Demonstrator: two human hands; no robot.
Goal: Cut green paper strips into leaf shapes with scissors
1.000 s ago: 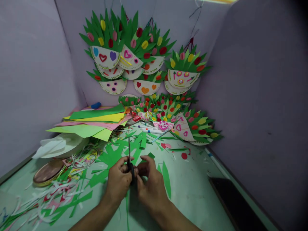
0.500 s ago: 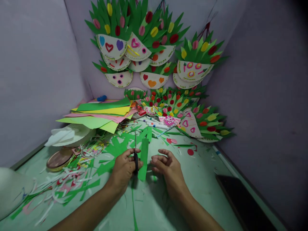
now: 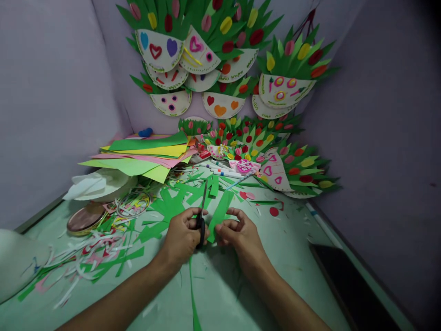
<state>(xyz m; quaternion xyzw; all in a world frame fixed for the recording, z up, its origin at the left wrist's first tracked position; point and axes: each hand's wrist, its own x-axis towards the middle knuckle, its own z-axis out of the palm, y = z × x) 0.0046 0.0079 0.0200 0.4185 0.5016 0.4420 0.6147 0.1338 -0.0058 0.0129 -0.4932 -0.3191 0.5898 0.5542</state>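
My left hand (image 3: pixel 183 234) is closed on black-handled scissors (image 3: pixel 201 224), whose blades point away from me and look closed. Just right of the blades, a green paper strip (image 3: pixel 220 214) tilts up and to the right. My right hand (image 3: pixel 241 234) pinches the strip's lower right edge between thumb and fingers. Green paper offcuts (image 3: pixel 167 211) lie on the table beyond and left of my hands. A long thin green sliver (image 3: pixel 193 294) lies on the tabletop below the scissors.
Stacked coloured paper (image 3: pixel 144 156), a white paper plate (image 3: pixel 113 186), a round tape roll (image 3: pixel 86 218) and paper scraps (image 3: pixel 93 253) are at left. Markers (image 3: pixel 227 174) lie behind my hands. A dark flat device (image 3: pixel 347 280) rests at right. Decorated half-plates (image 3: pixel 222 105) hang on the wall.
My right hand has closed on the green strip, which was beside the scissors. The strip now leans to the right. The scissors have tilted slightly, and the camera view has shifted a little.
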